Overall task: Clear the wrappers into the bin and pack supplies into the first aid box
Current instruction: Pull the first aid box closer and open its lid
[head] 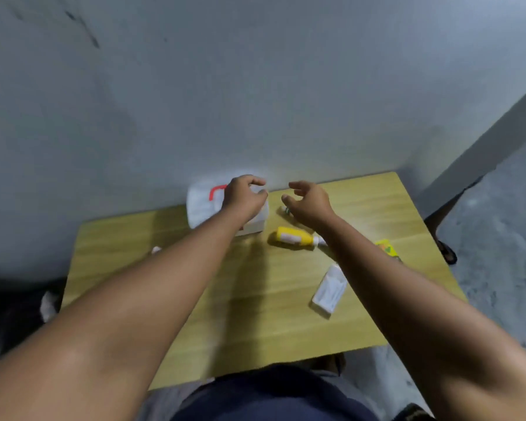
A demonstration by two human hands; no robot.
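Note:
A white first aid box (202, 208) with a red handle stands at the back of the wooden table (255, 299), against the wall. My left hand (245, 199) lies on top of the box, fingers curled over its lid edge. My right hand (308, 202) hovers just right of the box with fingers spread and nothing in it. A yellow bottle (293, 237) lies on its side below my right hand. A white flat packet (330, 289) lies further right and nearer to me. A yellow-green small box (387, 248) shows beside my right forearm. A small tube (286, 209) is half hidden under my right hand.
A small white scrap (156, 250) lies near the table's left edge. Something white (47, 305) sits in the dark area left of the table. A grey wall rises behind the table; concrete floor and a sandal (448, 253) lie to the right.

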